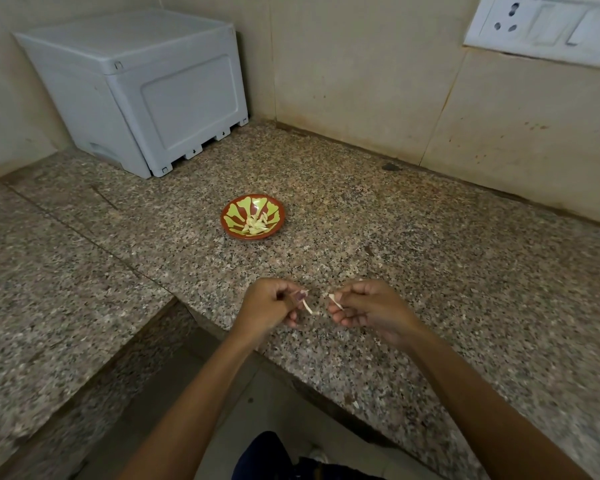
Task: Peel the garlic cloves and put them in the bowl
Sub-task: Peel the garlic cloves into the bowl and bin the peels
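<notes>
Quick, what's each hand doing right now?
Left hand: fingers curled, pinching a strip of garlic skin.
Right hand: fingers curled, pinching a small garlic piece; clove or skin cannot be told.

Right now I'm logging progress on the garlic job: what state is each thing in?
Red-and-green patterned bowl: upright on the counter, holding peeled cloves.
Peeled garlic cloves: piled inside the bowl.
Left hand: pinching a pale strip of garlic skin.
Right hand: pinching a small pale garlic piece.
Grey plastic box: closed.
</notes>
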